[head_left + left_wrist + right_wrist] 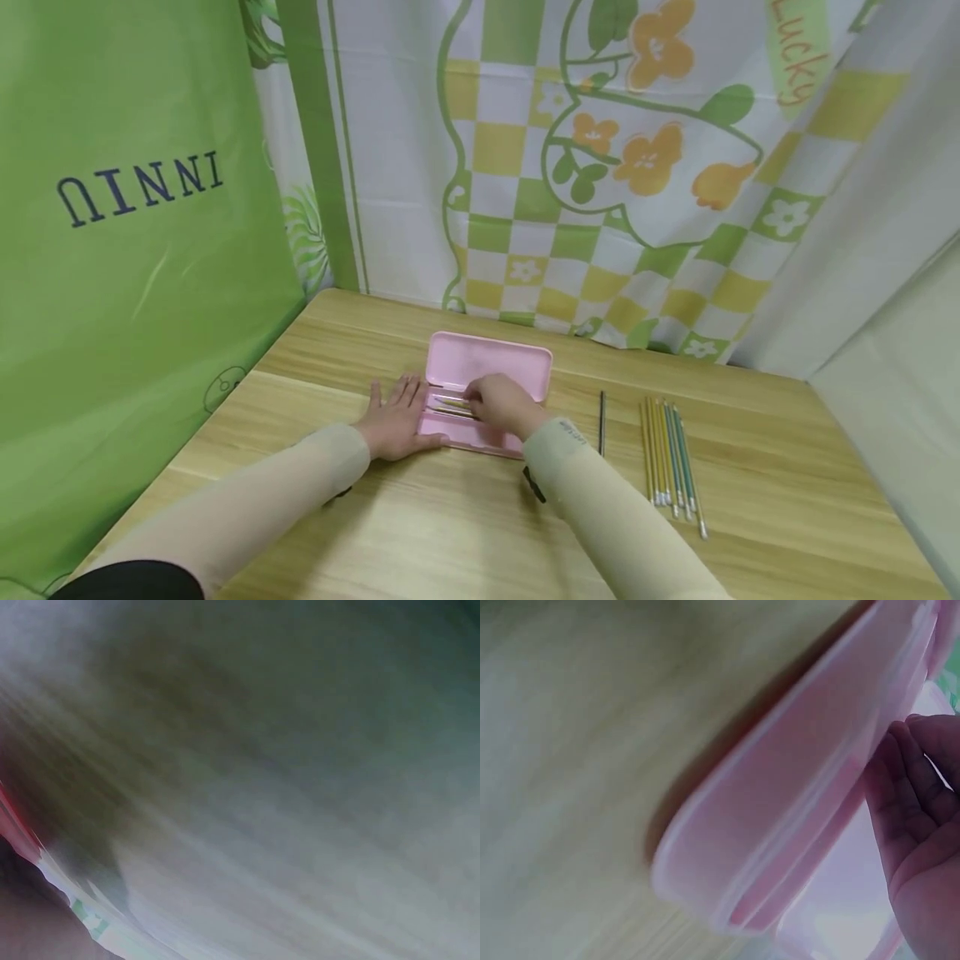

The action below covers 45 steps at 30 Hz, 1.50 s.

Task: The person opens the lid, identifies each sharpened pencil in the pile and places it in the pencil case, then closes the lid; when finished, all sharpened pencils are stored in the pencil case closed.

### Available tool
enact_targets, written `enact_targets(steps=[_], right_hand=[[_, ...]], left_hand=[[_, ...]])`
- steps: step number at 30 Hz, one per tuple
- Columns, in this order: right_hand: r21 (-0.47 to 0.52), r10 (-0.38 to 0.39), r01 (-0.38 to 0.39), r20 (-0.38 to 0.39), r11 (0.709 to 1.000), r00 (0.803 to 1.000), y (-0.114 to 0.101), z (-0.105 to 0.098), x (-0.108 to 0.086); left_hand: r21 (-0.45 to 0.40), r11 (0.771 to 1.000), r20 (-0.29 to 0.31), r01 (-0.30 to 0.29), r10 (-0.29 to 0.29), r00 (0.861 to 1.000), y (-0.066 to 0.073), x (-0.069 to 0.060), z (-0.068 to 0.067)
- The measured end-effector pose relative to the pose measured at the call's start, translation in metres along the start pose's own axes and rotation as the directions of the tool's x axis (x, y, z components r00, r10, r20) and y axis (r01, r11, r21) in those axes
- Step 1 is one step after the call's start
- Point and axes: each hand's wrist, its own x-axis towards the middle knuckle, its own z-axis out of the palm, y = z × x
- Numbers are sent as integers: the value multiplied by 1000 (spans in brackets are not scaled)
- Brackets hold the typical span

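1. The left forearm (262, 496) reaches in from the lower left, slanting inward and away from the body, its pale sleeve ending at the wrist.
2. The left hand (396, 422) lies palm down, flat, fingers (408, 389) spread and pointing away, thumb (429, 441) stretched out toward the right hand.
3. The right forearm (622, 508) comes in from the lower right, angled inward (its pale cuff, too, stops at the wrist).
4. The right hand (506, 406) is bent downward, knuckles up; the right wrist view shows its palm, fingertips gathered close together. Whether they pinch firmly is hard to tell from these angles.
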Motion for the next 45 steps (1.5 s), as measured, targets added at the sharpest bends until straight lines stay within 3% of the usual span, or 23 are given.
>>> enact_targets(steps=[9,14,18,24,31,36,40,45], right_hand=[[66,65,-61,-58,996,996,25,-16,-15],[230,143,-128,-50,965,989,44,-35,-30],[395,210,-182,-29,900,977,61,-46,-42],[578,311,-261,13,774,950,95,-65,-70],[674,417,-322,24,665,909,135,-91,-112],[700,488,-356,13,619,873,157,-100,-140],[713,549,-389,7,583,835,175,-99,-162],[759,625,-425,31,493,780,194,-91,-187]], left_hand=[[-21,1000,5,0,0,1000,3,0,-4],[-39,999,13,-4,4,1000,2,-2,-5],[-48,999,12,9,-8,1000,-3,-8,-6],[-81,997,11,18,-17,1000,-7,-17,-9],[-69,998,12,15,-15,1000,-6,-15,-7],[-82,997,8,-3,3,1000,-2,-13,-7],[-76,997,5,1,0,1000,-1,-10,-5],[-57,998,8,-2,2,1000,1,-6,-4]])
